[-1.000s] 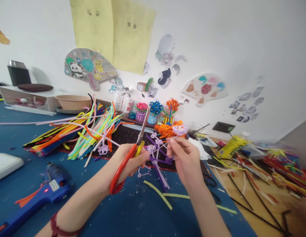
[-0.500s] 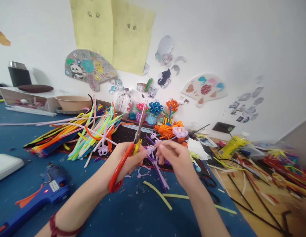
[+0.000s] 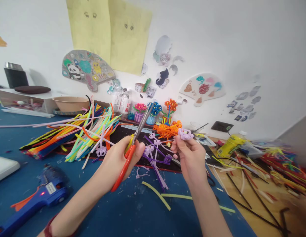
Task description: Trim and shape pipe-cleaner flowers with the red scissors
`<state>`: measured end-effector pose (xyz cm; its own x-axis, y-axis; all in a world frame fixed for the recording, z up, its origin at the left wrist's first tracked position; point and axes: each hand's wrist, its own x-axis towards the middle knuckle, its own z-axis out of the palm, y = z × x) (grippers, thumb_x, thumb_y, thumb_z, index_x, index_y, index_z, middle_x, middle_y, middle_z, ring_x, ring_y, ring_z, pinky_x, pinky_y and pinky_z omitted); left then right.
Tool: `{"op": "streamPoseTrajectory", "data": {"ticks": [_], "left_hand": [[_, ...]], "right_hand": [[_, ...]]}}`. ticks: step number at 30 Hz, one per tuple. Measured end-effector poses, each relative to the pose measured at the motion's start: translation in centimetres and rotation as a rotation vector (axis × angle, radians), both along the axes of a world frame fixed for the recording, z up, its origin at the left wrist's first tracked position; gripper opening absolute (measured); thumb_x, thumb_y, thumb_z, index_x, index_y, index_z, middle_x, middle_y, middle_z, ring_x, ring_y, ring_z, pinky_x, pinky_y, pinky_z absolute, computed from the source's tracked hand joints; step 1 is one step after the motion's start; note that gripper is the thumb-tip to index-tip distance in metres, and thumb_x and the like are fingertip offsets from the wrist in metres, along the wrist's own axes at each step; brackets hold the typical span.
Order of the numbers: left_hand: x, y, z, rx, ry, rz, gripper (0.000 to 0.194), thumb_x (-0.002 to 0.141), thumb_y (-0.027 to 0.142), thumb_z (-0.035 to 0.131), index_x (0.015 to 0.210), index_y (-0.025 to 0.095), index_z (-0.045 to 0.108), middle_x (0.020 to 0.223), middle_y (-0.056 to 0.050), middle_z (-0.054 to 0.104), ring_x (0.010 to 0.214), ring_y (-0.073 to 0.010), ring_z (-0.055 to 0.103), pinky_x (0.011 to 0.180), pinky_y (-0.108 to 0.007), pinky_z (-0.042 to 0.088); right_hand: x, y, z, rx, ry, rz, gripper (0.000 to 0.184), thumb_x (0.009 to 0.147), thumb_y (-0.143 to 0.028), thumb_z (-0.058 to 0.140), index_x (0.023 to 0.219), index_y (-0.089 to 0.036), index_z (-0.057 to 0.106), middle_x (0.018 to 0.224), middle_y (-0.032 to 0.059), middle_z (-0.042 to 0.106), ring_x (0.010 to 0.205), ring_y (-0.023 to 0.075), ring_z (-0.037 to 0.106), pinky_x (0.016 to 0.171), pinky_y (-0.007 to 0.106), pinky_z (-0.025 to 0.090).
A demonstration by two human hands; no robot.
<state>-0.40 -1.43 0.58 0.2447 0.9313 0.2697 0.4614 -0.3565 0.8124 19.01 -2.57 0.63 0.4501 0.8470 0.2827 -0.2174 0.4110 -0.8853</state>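
My left hand [image 3: 115, 161] holds scissors [image 3: 135, 140] with orange-red and yellow handles, the blades pointing up and away. My right hand [image 3: 193, 158] pinches a lilac pipe-cleaner flower [image 3: 185, 133] just below its petals; a thin lilac stem seems to run left from the fingers. Between the hands, purple and lilac pipe-cleaner flowers and stems [image 3: 156, 164] lie across a dark mat [image 3: 125, 135]. Behind them sits a heap of orange pipe-cleaner flowers [image 3: 166, 130]. Small lilac offcuts [image 3: 142, 171] lie in front.
A blue glue gun [image 3: 48, 194] with a red light lies at left. Bundled pipe cleaners [image 3: 66, 135] stand behind it. Small potted flowers [image 3: 153, 113] line the wall. Yellow-green strips [image 3: 156, 196] lie in front; a yellow bottle [image 3: 230, 144] and loose pipe cleaners are at right.
My hands have moved apart. The right hand has turned and come up to the lilac flower's head. My left hand has shifted left, and the scissors now tilt more to the right.
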Motion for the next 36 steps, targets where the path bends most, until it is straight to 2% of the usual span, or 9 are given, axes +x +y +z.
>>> {"op": "streamPoseTrajectory", "data": {"ticks": [2, 5, 9, 13, 21, 27, 32, 36], "left_hand": [[-0.11, 0.12, 0.02, 0.102, 0.161, 0.063, 0.038, 0.082, 0.059, 0.042, 0.088, 0.021, 0.046, 0.073, 0.001, 0.055, 0.060, -0.0151, 0.050, 0.057, -0.027, 0.036], [-0.21, 0.27, 0.19, 0.198, 0.432, 0.169, 0.035, 0.080, 0.057, 0.046, 0.082, 0.022, 0.045, 0.081, -0.003, 0.060, 0.067, -0.0199, 0.055, 0.057, -0.028, 0.033], [-0.22, 0.33, 0.31, 0.188, 0.619, 0.150, 0.038, 0.078, 0.061, 0.047, 0.075, 0.023, 0.046, 0.075, -0.003, 0.063, 0.069, -0.0242, 0.059, 0.054, -0.028, 0.028], [-0.04, 0.30, 0.06, 0.166, 0.622, 0.102, 0.040, 0.079, 0.063, 0.046, 0.073, 0.024, 0.045, 0.071, -0.002, 0.064, 0.064, -0.0224, 0.059, 0.053, -0.026, 0.027], [0.12, 0.26, -0.06, 0.142, 0.633, 0.094, 0.041, 0.077, 0.063, 0.048, 0.068, 0.024, 0.047, 0.066, 0.000, 0.064, 0.059, -0.0197, 0.057, 0.052, -0.025, 0.024], [0.06, 0.47, -0.45, 0.188, 0.612, 0.078, 0.044, 0.076, 0.066, 0.048, 0.064, 0.023, 0.046, 0.058, 0.000, 0.059, 0.052, -0.0173, 0.053, 0.050, -0.025, 0.020], [0.04, 0.50, -0.48, 0.183, 0.602, 0.064, 0.043, 0.076, 0.065, 0.049, 0.065, 0.024, 0.046, 0.060, 0.001, 0.059, 0.053, -0.0170, 0.053, 0.050, -0.024, 0.020], [-0.03, 0.47, -0.36, 0.165, 0.640, 0.076, 0.046, 0.076, 0.066, 0.047, 0.062, 0.023, 0.039, 0.053, 0.002, 0.051, 0.051, -0.0172, 0.050, 0.050, -0.024, 0.019]], "right_hand": [[0.37, 0.06, -0.07, 0.003, 0.006, -0.026, 0.029, 0.059, -0.035, 0.083, 0.073, -0.015, 0.067, 0.059, -0.0006, 0.062, 0.051, 0.0115, 0.054, 0.042, 0.023, 0.036], [0.76, 0.13, -0.17, -0.009, -0.006, -0.059, 0.031, 0.060, -0.037, 0.082, 0.077, -0.016, 0.067, 0.063, 0.0005, 0.064, 0.055, 0.0134, 0.056, 0.040, 0.022, 0.033], [0.91, 0.18, -0.10, 0.030, -0.011, -0.079, 0.030, 0.062, -0.037, 0.081, 0.078, -0.016, 0.066, 0.064, 0.0013, 0.065, 0.056, 0.0142, 0.058, 0.044, 0.023, 0.038], [0.91, 0.19, 0.06, 0.068, 0.033, -0.077, 0.029, 0.062, -0.036, 0.082, 0.079, -0.017, 0.067, 0.067, 0.0008, 0.067, 0.057, 0.0130, 0.059, 0.051, 0.025, 0.044], [0.96, 0.06, 0.31, 0.039, 0.107, -0.030, 0.030, 0.060, -0.037, 0.083, 0.077, -0.017, 0.068, 0.068, 0.0000, 0.066, 0.057, 0.0121, 0.057, 0.055, 0.028, 0.048], [0.90, 0.06, 0.47, 0.071, 0.093, -0.031, 0.030, 0.059, -0.037, 0.084, 0.074, -0.018, 0.067, 0.069, -0.0001, 0.064, 0.062, 0.0122, 0.058, 0.058, 0.026, 0.049], [0.84, -0.08, 0.69, 0.031, 0.150, 0.014, 0.031, 0.057, -0.037, 0.085, 0.073, -0.018, 0.066, 0.068, -0.0013, 0.062, 0.058, 0.0101, 0.055, 0.050, 0.023, 0.045], [1.05, -0.01, 0.53, 0.028, 0.167, 0.028, 0.030, 0.059, -0.036, 0.084, 0.074, -0.017, 0.066, 0.068, -0.0008, 0.063, 0.059, 0.0110, 0.057, 0.048, 0.023, 0.045]]}}
